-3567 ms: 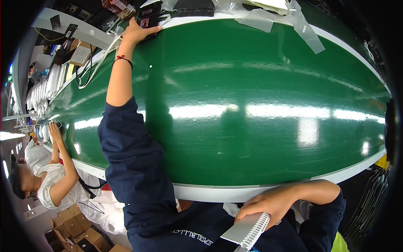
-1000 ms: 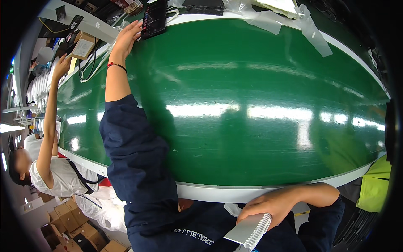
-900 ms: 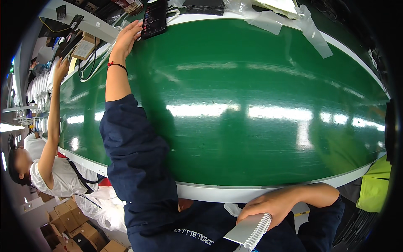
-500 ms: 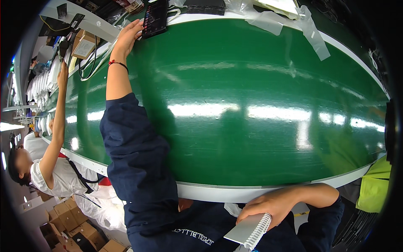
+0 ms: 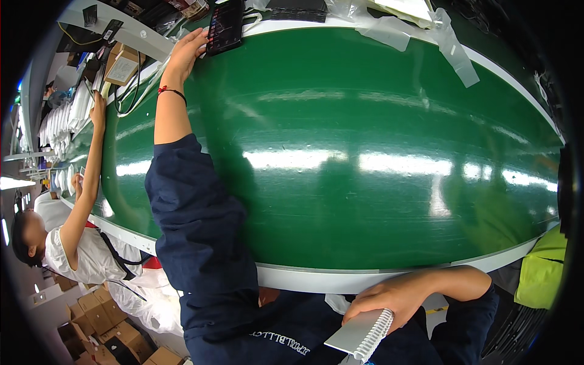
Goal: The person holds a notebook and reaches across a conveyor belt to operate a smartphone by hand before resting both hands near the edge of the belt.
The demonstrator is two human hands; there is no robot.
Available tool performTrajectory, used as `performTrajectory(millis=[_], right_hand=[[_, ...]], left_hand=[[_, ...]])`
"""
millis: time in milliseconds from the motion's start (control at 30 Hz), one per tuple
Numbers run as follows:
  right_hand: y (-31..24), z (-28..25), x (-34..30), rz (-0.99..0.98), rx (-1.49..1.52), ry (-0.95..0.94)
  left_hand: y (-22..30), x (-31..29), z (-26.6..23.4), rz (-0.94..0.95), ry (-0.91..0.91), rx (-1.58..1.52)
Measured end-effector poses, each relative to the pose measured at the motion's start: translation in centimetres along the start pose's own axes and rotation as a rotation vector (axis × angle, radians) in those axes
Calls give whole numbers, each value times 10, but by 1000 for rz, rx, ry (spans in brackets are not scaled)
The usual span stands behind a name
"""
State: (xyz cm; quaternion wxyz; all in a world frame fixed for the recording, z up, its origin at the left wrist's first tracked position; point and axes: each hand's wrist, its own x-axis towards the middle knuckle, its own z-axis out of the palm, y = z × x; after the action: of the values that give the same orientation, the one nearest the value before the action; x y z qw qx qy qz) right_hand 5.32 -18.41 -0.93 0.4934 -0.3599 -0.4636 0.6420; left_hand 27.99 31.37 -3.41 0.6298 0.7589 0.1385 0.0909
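My left hand (image 5: 185, 53) reaches to the far left of the green table, its fingers stretched out and open. The fingertips are at the left edge of a black smartphone (image 5: 225, 27) with a lit dark screen; whether they press on it I cannot tell. A red and black cord bracelet (image 5: 172, 92) circles that wrist. Below the table's near edge, my right hand (image 5: 389, 298) is closed on a spiral notepad (image 5: 359, 331) with a white wire binding, held close to my body.
The glossy green table (image 5: 340, 213) has a white rim. Clear plastic bags (image 5: 389, 30) and a black stack (image 5: 298, 10) lie along its far side. At the left, a co-worker (image 5: 79, 243) stretches an arm over the table. Cardboard boxes (image 5: 100, 316) stand at lower left, yellow-green cloth (image 5: 541, 267) at right.
My two hands, the smartphone and the notepad have kept their places. The co-worker's outstretched arm has shifted a little to the right, and their other hand shows more.
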Motion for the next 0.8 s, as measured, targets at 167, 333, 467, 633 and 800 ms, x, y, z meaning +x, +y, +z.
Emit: performTrajectory(millis=[167, 333, 467, 633, 800], right_hand=[[-1, -2, 2, 3, -3, -1], [-1, -2, 1, 20, -6, -7], [1, 0, -1, 26, -10, -4], [2, 1, 0, 25, -14, -12], [3, 0, 0, 53, -4, -40]], left_hand=[[2, 5, 4, -1, 17, 106], [19, 14, 16, -58, -5, 380], [28, 14, 28, -88, -17, 512], [27, 20, 25, -128, 11, 400], [26, 24, 28, -120, 28, 437]])
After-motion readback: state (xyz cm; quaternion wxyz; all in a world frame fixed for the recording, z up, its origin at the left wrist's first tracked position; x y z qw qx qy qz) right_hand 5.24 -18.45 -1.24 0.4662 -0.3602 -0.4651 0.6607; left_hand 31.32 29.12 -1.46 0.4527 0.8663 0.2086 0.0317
